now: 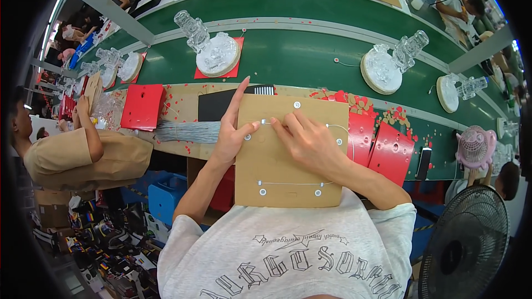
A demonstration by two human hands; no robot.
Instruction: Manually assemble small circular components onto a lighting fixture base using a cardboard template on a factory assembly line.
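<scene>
Nearest to us, a brown cardboard panel (288,158) lies tilted between our chest and the near edge of the surface (183,97), its far end resting on that edge. Our left hand (233,127) presses flat on the panel's left part, forefinger stretched out past its far edge — released, grasping nothing. Our right hand (307,138) is pinched on a thin wire (332,127) near the panel's far left, where a small white tie sits. One wire run already lies along the near side between two white washers (262,192), and more washers sit at the far and right-hand holes; by our judgement the near run is done and the far run is in hand, with its end yet to be fixed.

Just past the panel lie a black sheet (216,105) and a bundle of grey wires (185,132) at the left, and red plastic plates (388,147) to the right, scattered with red punch-outs. Another red plate (142,106) lies farther left, beside a co-worker's arm. Beyond runs the green belt (299,58), carrying clear figurines on round bases (217,50) — well apart from our hands and not in the way
</scene>
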